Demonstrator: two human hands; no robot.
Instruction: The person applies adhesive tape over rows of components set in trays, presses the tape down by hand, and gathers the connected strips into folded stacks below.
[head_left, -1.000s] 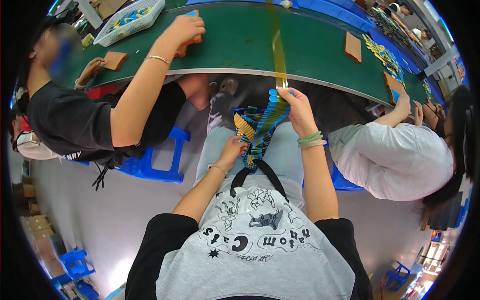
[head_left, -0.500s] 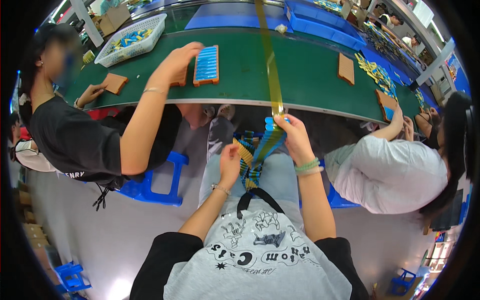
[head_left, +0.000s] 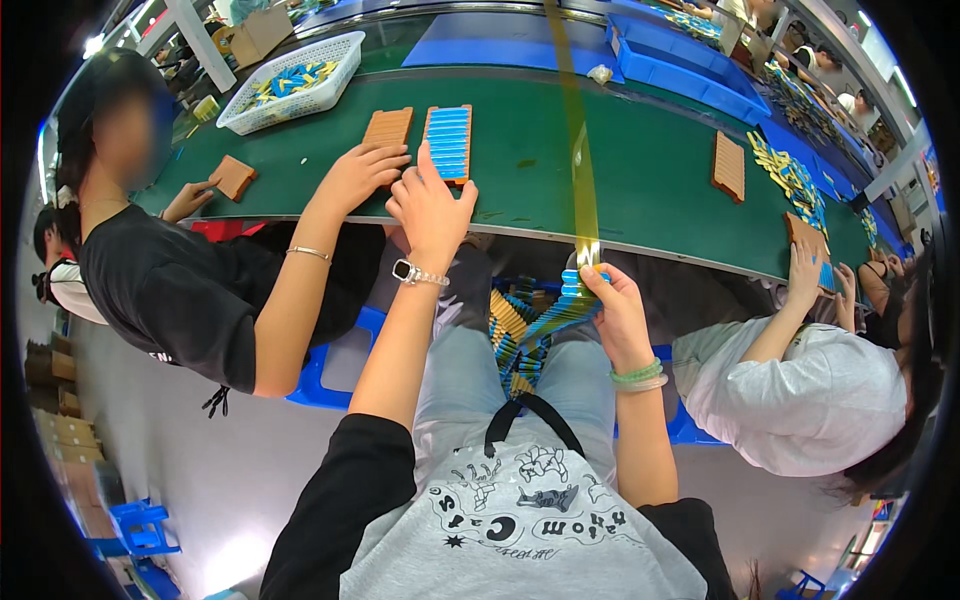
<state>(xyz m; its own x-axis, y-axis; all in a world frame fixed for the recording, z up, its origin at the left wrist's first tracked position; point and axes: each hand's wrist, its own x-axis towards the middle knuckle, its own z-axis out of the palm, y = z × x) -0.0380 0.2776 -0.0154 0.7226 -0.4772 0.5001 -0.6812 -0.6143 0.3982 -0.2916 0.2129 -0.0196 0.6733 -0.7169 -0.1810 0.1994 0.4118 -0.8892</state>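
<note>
My right hand [head_left: 622,318] pinches the end of a yellow see-through tape [head_left: 578,150], just off the table's near edge. Blue pieces cling to the tape beside those fingers, and a strip of more blue pieces [head_left: 560,318] hangs from there to a heap of taped blue and yellow pieces [head_left: 510,325] at my lap. Reaching over the table, my left hand [head_left: 430,212] has its fingers apart at the near end of an orange grooved block [head_left: 470,150], whose slots hold a row of blue pieces [head_left: 448,140]. Its index finger is at the block's left edge.
To the left, a co-worker's hand [head_left: 362,172] lies by another grooved block [head_left: 388,128]. A white basket [head_left: 340,75] of loose pieces stands behind. Farther right are a grooved block [head_left: 728,165], a blue tray [head_left: 690,85] and another co-worker's hand [head_left: 803,265] on a block.
My left hand has gone from my lap up to the filled block on the table. My right hand still holds the tape. The left co-worker's hand has drawn back toward the near edge.
</note>
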